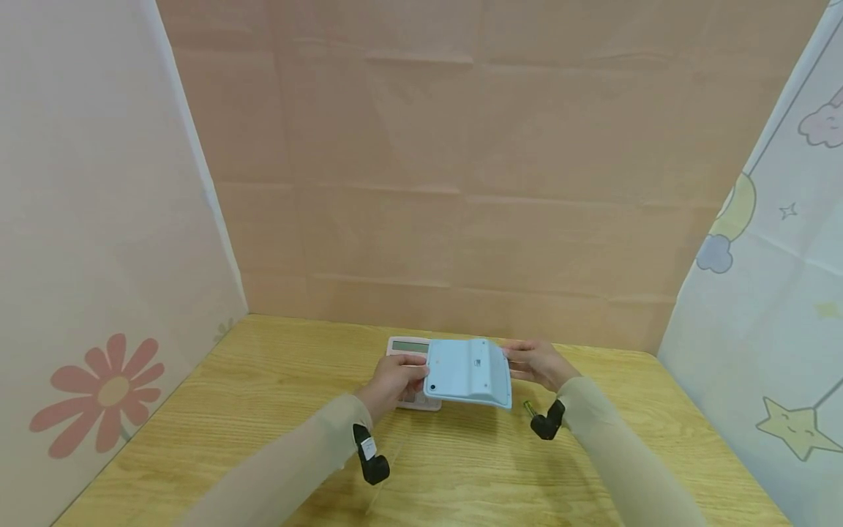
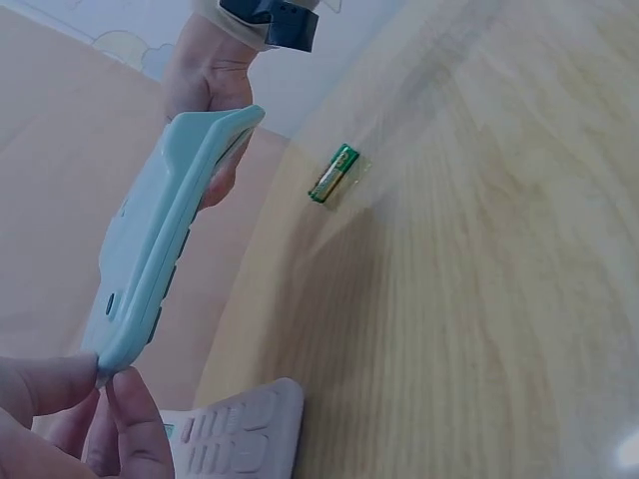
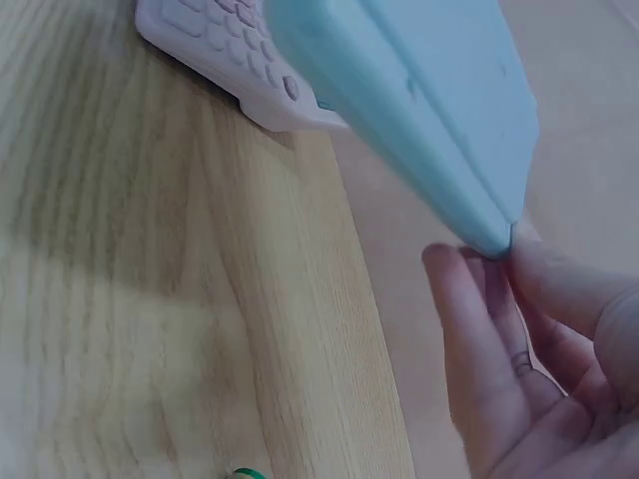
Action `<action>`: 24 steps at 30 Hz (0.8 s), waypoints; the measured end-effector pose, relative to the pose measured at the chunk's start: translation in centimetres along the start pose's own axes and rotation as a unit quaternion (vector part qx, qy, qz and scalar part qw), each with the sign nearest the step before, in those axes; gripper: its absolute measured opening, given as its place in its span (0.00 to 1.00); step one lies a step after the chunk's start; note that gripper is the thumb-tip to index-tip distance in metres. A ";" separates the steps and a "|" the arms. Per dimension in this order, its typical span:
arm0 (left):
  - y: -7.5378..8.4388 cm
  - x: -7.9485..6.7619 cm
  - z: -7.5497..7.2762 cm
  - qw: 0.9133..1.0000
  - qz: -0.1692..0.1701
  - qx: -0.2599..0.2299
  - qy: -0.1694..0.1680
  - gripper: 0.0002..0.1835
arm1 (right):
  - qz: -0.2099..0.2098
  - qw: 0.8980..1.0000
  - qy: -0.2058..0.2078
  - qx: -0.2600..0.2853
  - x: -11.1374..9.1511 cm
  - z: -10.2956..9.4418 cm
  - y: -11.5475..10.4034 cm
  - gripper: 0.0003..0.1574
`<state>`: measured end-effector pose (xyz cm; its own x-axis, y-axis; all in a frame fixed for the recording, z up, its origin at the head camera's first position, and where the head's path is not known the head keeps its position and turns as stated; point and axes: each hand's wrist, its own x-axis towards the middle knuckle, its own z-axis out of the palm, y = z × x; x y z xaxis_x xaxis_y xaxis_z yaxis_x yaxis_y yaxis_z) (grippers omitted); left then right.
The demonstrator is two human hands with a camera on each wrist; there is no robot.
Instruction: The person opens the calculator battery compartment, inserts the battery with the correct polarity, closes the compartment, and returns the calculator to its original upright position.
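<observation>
A light blue calculator [image 1: 454, 369] is held above the table with its back facing up toward the head camera. My left hand [image 1: 393, 379] pinches one end between thumb and fingers, also seen in the left wrist view, where the calculator [image 2: 150, 239] shows edge-on with its keys facing down. At the opposite end my right hand [image 1: 536, 361] pinches the edge, thumb on the back and fingers beneath, as the right wrist view shows. Behind and below it lies a pink calculator [image 1: 410, 347], keys up, partly covered by the blue one and my left hand.
A green and gold battery [image 1: 530, 408] lies on the wooden table [image 1: 296, 410], near my right wrist. Black wrist cameras [image 1: 372, 465] are strapped to both forearms. A tan cloth backdrop [image 1: 461, 183] rises at the table's far edge, with patterned cloths at both sides.
</observation>
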<state>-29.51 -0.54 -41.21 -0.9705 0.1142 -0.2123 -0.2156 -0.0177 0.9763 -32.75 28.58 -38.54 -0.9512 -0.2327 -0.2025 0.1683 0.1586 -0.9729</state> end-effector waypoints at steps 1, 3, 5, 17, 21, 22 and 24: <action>0.0 -0.3 -0.1 1.000 0.000 0.004 -0.003 0.13 | 0.005 1.000 0.004 -0.004 -0.2 0.1 0.0 0.21; -0.2 -0.7 -0.2 1.000 0.000 0.005 -0.009 0.13 | 0.014 1.000 0.009 -0.016 -0.5 0.3 -0.1 0.19; -0.4 -1.2 -0.3 1.000 -0.001 0.006 -0.015 0.12 | 0.019 0.999 0.011 -0.028 -0.8 0.5 -0.1 0.17; -2.2 -2.9 -0.4 0.998 0.012 0.040 -0.043 0.12 | 0.029 0.995 0.027 -0.093 -2.7 1.9 0.7 0.15; -2.6 -3.6 -0.3 0.997 0.018 0.061 -0.044 0.12 | 0.032 0.993 0.037 -0.105 -3.2 2.2 1.2 0.14; -2.6 -3.7 -0.4 0.997 0.016 0.064 -0.045 0.12 | 0.032 0.994 0.034 -0.103 -3.4 2.2 1.3 0.14; -2.7 -3.9 -0.3 0.996 0.011 0.070 -0.045 0.11 | 0.031 0.995 0.025 -0.096 -3.8 2.2 1.7 0.14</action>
<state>-25.21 -1.27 -43.07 -0.9598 0.2050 -0.1917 -0.1704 0.1172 0.9784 -28.29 27.59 -39.68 -0.9530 -0.1701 -0.2507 0.1786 0.3530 -0.9184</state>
